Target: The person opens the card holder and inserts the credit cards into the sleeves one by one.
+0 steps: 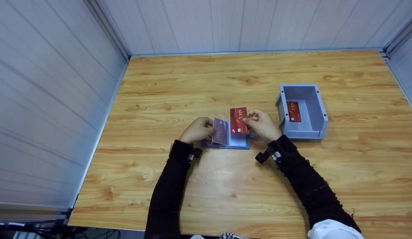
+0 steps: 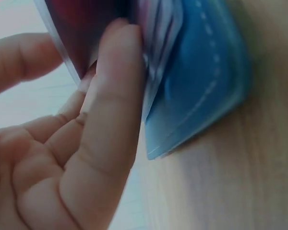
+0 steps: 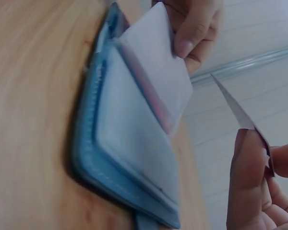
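Observation:
A blue card holder (image 1: pixel 238 144) lies spread on the table, with stitched edges and clear plastic sleeves (image 3: pixel 134 115). My left hand (image 1: pixel 196 130) pinches raised sleeves (image 1: pixel 220 131) on its left side, and a dark red card shows through the plastic in the left wrist view. Between the thumb and fingers of my right hand (image 1: pixel 264 126) is a red VIP card (image 1: pixel 237 120) with gold lettering. That card is above the right side of the holder, apart from the sleeves; in the right wrist view the card (image 3: pixel 237 108) appears nearly edge-on.
Right of my right hand stands a grey plastic bin (image 1: pixel 302 134), with another red card (image 1: pixel 294 112) lying inside. The wooden table (image 1: pixel 179 86) is bordered by white panel walls (image 1: pixel 206 26) at the back and sides. A strap of the holder extends toward the right.

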Tool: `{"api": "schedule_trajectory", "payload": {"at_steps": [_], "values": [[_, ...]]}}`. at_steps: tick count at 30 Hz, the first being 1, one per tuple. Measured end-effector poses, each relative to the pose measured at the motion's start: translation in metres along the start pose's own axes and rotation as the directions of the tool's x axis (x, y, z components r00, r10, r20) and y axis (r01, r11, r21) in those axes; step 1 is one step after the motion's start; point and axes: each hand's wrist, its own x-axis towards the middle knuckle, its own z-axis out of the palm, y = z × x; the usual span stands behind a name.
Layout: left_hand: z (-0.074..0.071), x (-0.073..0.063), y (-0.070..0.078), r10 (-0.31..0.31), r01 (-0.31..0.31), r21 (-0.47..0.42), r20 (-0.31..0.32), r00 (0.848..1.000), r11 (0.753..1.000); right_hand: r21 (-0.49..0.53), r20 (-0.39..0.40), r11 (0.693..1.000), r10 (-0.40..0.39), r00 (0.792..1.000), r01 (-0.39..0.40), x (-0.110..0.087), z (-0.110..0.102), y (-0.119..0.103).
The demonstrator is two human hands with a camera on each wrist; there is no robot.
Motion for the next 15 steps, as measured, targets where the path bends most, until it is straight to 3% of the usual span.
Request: {"api": "schedule_trajectory", "payload": {"at_steps": [15], "values": [[0.000, 0.006, -0.004, -0.077, 0.074, -0.114, -0.029, 0.997, 0.991, -0.056, 0.119, 0.996, 0.069, 0.990, -0.063, 0.004, 0.013, 0.014]]}}
